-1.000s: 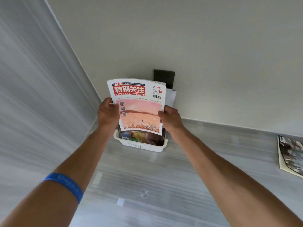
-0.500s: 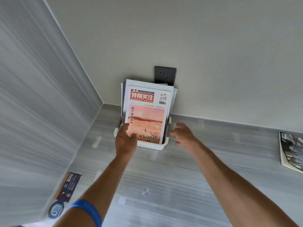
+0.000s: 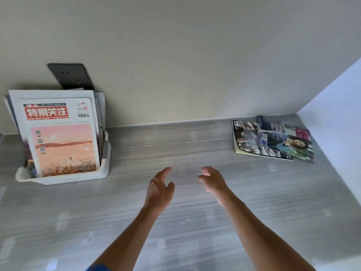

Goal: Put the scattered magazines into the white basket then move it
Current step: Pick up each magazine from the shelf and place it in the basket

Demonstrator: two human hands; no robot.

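The white basket stands on the grey floor at the left, against the wall. Several magazines stand upright in it; the front one has a red title block and a pink-orange picture. Two more magazines lie flat and overlapping at the right near the corner: one with a black-and-white cover and, partly on top of it, a colourful one. My left hand and my right hand hover over the bare floor in the middle, both empty with fingers spread, between the basket and the loose magazines.
A dark wall socket sits on the beige wall above the basket. A white wall closes the right side just beyond the loose magazines. Grey wood-grain floor stretches between basket and corner.
The pink magazine went down into the basket and both hands let go. My view and hands have swung right, bringing the two loose magazines fully into sight.
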